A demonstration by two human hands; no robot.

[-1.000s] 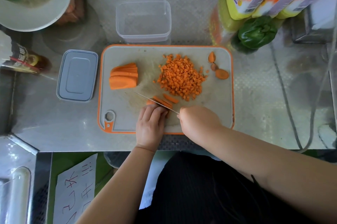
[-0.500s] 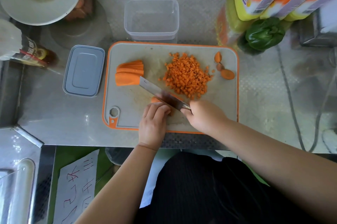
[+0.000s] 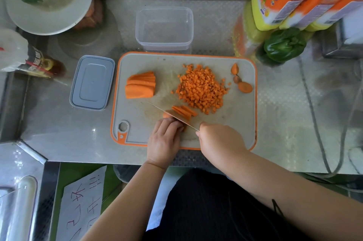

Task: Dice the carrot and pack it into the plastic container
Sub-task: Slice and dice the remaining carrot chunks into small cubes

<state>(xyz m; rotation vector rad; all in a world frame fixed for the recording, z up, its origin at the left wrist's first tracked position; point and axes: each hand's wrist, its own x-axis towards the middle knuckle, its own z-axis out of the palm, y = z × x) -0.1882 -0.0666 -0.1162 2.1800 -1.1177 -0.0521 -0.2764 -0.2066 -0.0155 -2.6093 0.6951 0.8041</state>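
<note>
I see the cutting board (image 3: pixel 231 123) at the surface's (image 3: pixel 275 123) near edge, container (image 3: pixel 164 28) just behind it, lid (image 3: pixel 92 81) just left. On the board: slabs (image 3: pixel 140 88) left, dice pile (image 3: pixel 200 88) centre, offcuts (image 3: pixel 240 78) by its far-right corner.

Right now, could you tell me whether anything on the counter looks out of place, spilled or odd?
One thing: a bottle at the left edge lies on its side, not upright; no spill shows. Otherwise the carrot cubes sit heaped on the cutting board, and the container stands empty behind it.
</note>
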